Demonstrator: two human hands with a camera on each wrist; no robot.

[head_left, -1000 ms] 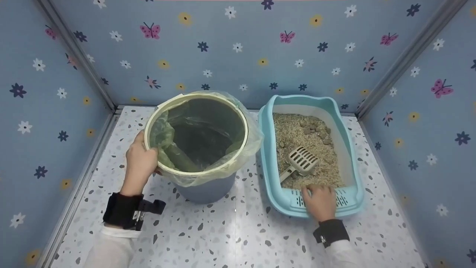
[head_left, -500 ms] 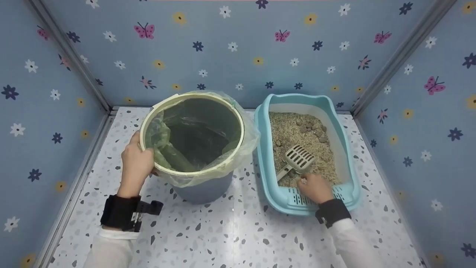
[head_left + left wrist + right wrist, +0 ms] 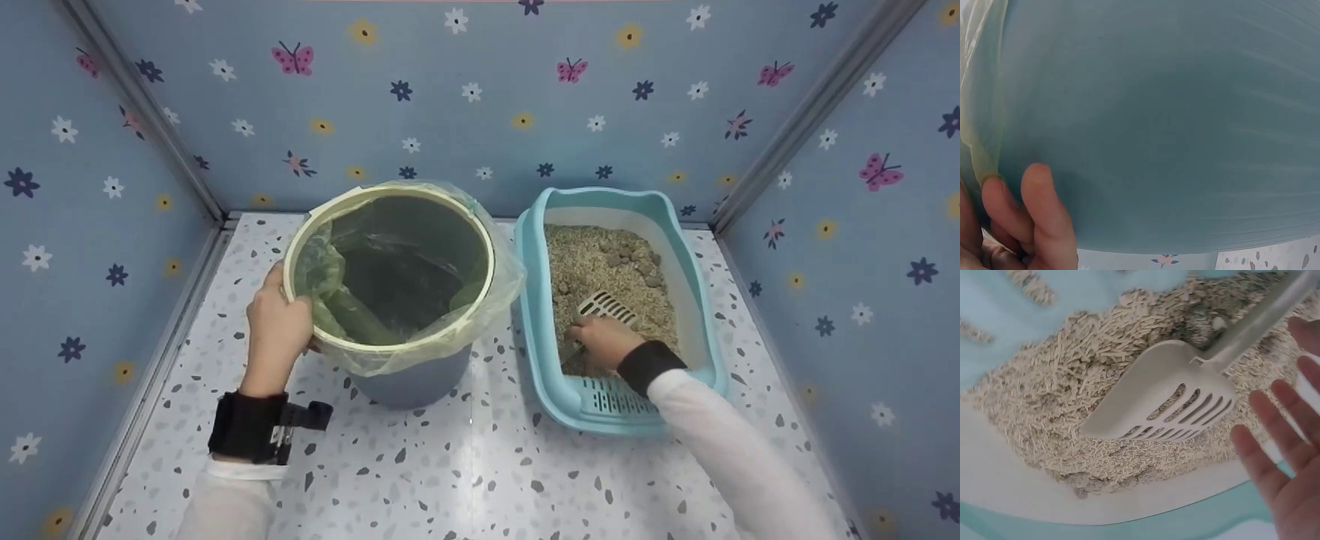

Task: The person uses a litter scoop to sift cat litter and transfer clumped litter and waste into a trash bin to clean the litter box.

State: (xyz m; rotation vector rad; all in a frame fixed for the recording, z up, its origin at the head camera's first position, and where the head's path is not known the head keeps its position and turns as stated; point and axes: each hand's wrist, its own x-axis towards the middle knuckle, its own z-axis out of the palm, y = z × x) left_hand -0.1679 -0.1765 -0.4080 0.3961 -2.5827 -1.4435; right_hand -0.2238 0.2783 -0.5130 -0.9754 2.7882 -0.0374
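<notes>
On the left of the head view stands a grey-blue trash can [image 3: 411,384] with a pale rim and a thin yellow bag [image 3: 504,276] folded over it. My left hand [image 3: 279,324] grips its left rim; in the left wrist view curled fingers [image 3: 1050,214] lie against the can's side and the bag's edge. A beige slotted litter scoop [image 3: 1140,385] rests on pellet litter [image 3: 646,306] inside a light-blue litter box [image 3: 532,300]. My right hand [image 3: 607,341] is over the scoop's handle; the right wrist view shows its fingers spread, apart from the handle [image 3: 1264,323].
Several clumps [image 3: 637,262] lie in the litter at the back right of the box. A perforated ledge [image 3: 615,397] forms its front. Flower-patterned walls [image 3: 480,60] enclose the speckled floor [image 3: 420,480] at the back and both sides.
My right hand has moved from the box's front ledge forward and left to the scoop's handle. The left hand keeps its grip on the can's rim.
</notes>
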